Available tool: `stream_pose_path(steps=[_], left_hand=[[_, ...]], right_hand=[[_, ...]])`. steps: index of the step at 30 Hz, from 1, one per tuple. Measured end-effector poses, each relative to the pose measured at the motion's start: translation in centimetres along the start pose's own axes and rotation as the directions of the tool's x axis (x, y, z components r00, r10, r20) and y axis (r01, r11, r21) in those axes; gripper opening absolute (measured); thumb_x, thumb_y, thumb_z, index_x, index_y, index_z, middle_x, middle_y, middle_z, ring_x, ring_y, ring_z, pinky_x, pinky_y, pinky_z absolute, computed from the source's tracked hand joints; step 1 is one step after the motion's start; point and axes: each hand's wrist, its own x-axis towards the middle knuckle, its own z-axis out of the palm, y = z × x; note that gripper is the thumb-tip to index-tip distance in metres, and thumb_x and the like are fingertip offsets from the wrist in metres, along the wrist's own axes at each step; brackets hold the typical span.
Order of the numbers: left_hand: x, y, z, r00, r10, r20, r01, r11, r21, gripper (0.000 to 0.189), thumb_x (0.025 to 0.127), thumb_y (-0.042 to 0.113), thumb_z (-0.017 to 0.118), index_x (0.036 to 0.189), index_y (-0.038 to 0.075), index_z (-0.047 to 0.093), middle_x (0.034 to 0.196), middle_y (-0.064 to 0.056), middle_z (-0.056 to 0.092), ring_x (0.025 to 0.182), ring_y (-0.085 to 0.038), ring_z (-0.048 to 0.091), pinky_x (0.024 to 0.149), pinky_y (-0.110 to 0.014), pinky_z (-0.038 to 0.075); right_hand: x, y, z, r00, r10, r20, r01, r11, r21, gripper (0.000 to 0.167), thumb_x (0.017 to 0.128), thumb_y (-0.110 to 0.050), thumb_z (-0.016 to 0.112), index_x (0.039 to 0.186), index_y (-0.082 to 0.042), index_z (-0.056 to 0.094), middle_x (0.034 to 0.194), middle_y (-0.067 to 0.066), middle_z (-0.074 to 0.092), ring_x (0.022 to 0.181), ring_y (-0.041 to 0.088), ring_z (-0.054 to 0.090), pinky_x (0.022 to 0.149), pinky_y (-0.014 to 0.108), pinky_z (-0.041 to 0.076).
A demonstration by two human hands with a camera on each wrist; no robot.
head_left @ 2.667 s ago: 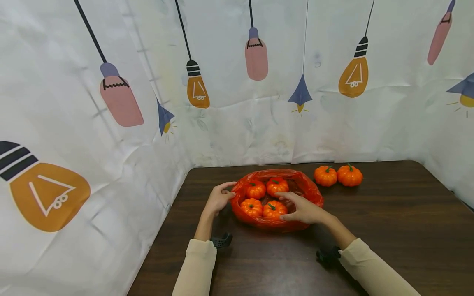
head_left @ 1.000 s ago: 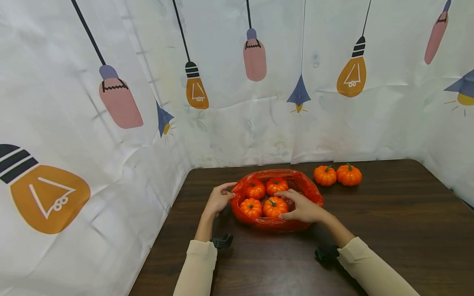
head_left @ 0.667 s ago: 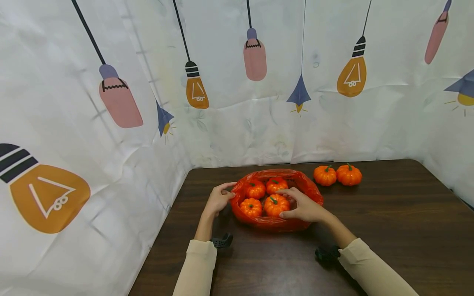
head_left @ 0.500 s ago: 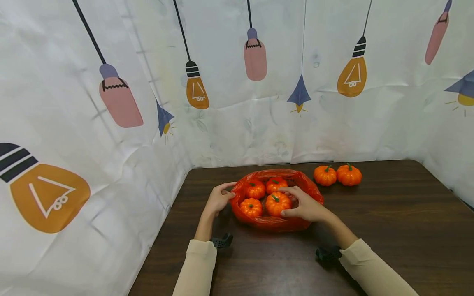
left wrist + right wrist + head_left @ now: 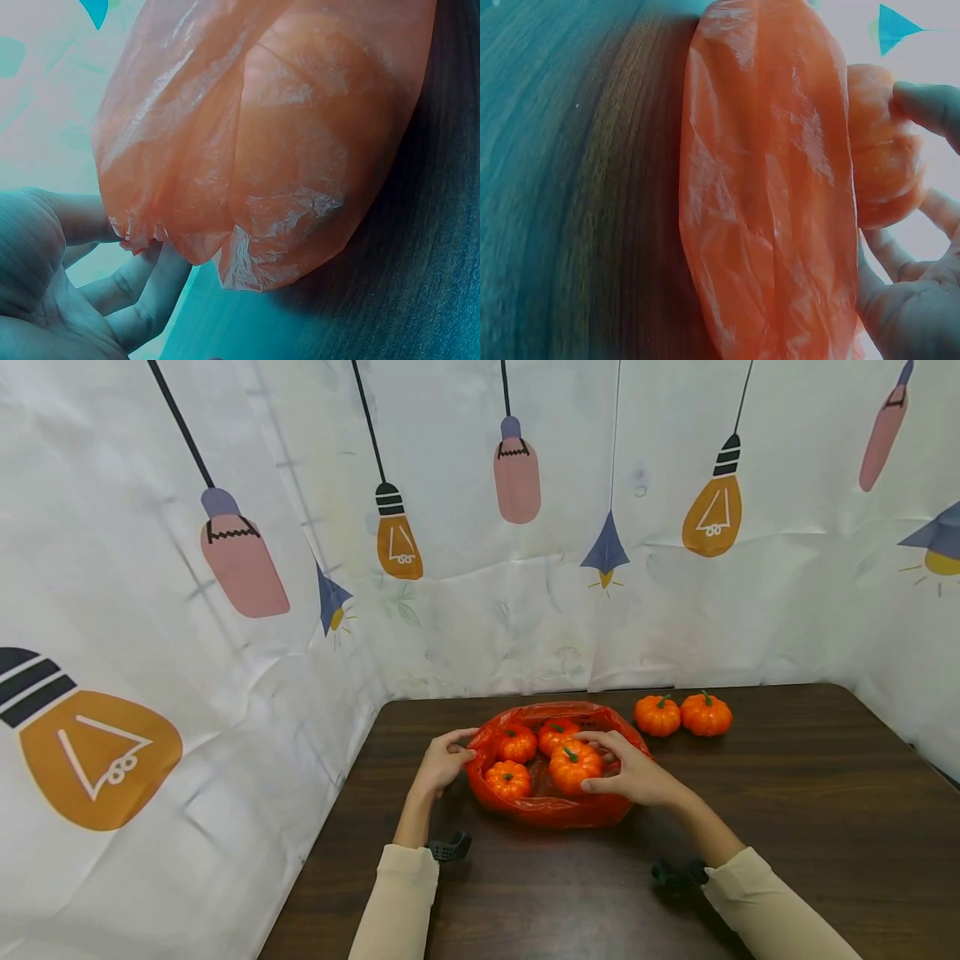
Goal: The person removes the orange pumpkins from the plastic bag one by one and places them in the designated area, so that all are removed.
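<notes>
A red plastic bag (image 5: 551, 814) stands on the table with its mouth spread wide. My left hand (image 5: 441, 765) pinches the bag's left rim; in the left wrist view the thumb and fingers meet at the plastic's edge. Over the right part of the bag, my right hand (image 5: 636, 774) grips a small orange pumpkin (image 5: 574, 767) between thumb and fingers. The right wrist view shows this pumpkin (image 5: 885, 154) raised partly above the bag's rim (image 5: 851, 172). Three other pumpkins lie inside the bag: front left (image 5: 508, 781), back left (image 5: 517, 744) and back right, this last pumpkin (image 5: 555, 732) partly covered.
Two more orange pumpkins, one pumpkin (image 5: 657, 716) and its neighbour (image 5: 706, 715), sit side by side at the back, right of the bag. The dark wooden table (image 5: 810, 802) extends rightward. A white printed curtain (image 5: 480, 635) hangs behind and on the left.
My right hand has closed round the front right pumpkin and moved it up and to the right, out of its spot in the bag. The left hand stays at the rim.
</notes>
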Motion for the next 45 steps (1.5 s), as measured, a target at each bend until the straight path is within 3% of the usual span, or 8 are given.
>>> stream_pose_path(steps=[4, 11, 20, 31, 45], left_hand=[[0.1, -0.1, 0.0, 1.0, -0.002, -0.002, 0.002, 1.0, -0.007, 0.038, 0.095, 0.005, 0.068, 0.131, 0.016, 0.07, 0.074, -0.006, 0.066, 0.068, -0.03, 0.057, 0.054, -0.027, 0.041], [0.0, 0.0, 0.0, 1.0, -0.014, -0.003, 0.014, 1.0, -0.008, 0.039, 0.095, 0.005, 0.068, 0.133, 0.016, 0.069, 0.076, -0.007, 0.067, 0.064, -0.022, 0.057, 0.054, -0.028, 0.041], [-0.2, 0.3, -0.1, 1.0, -0.012, -0.001, 0.012, 1.0, -0.01, 0.039, 0.095, 0.006, 0.068, 0.132, 0.018, 0.07, 0.078, -0.008, 0.069, 0.068, -0.031, 0.06, 0.051, -0.026, 0.036], [-0.1, -0.1, -0.2, 1.0, -0.011, 0.01, 0.011, 1.0, -0.008, 0.039, 0.096, 0.007, 0.067, 0.133, 0.019, 0.069, 0.083, -0.01, 0.071, 0.067, -0.03, 0.06, 0.05, -0.027, 0.035], [-0.2, 0.2, -0.2, 1.0, -0.012, 0.008, 0.012, 1.0, -0.002, 0.038, 0.097, 0.007, 0.067, 0.133, 0.018, 0.069, 0.08, -0.008, 0.068, 0.062, -0.023, 0.055, 0.051, -0.027, 0.036]], right_hand=[[-0.4, 0.1, -0.4, 1.0, 0.006, -0.017, -0.006, 1.0, 0.015, 0.077, 0.087, -0.037, 0.081, 0.153, -0.022, 0.044, 0.145, 0.012, 0.045, 0.118, 0.029, 0.048, 0.095, 0.044, 0.048], [-1.3, 0.7, -1.5, 0.998, -0.024, -0.06, 0.025, 1.0, 0.012, 0.073, 0.088, -0.032, 0.082, 0.151, -0.023, 0.046, 0.146, 0.015, 0.043, 0.111, 0.028, 0.048, 0.087, 0.035, 0.051], [-2.3, 0.6, -2.8, 0.995, 0.01, -0.098, -0.009, 1.0, 0.015, 0.073, 0.09, -0.031, 0.08, 0.153, -0.022, 0.044, 0.145, 0.014, 0.041, 0.118, 0.032, 0.046, 0.086, 0.035, 0.052], [-2.9, 1.5, -4.5, 0.991, -0.022, -0.132, 0.027, 0.999, 0.041, 0.071, 0.093, -0.022, 0.077, 0.154, -0.013, 0.043, 0.146, 0.019, 0.045, 0.108, 0.03, 0.051, 0.086, 0.026, 0.053], [-3.6, 2.0, -6.5, 0.99, 0.022, -0.141, -0.018, 0.999, 0.03, 0.073, 0.094, -0.022, 0.075, 0.157, -0.015, 0.038, 0.145, 0.025, 0.041, 0.106, 0.028, 0.057, 0.083, 0.027, 0.055]])
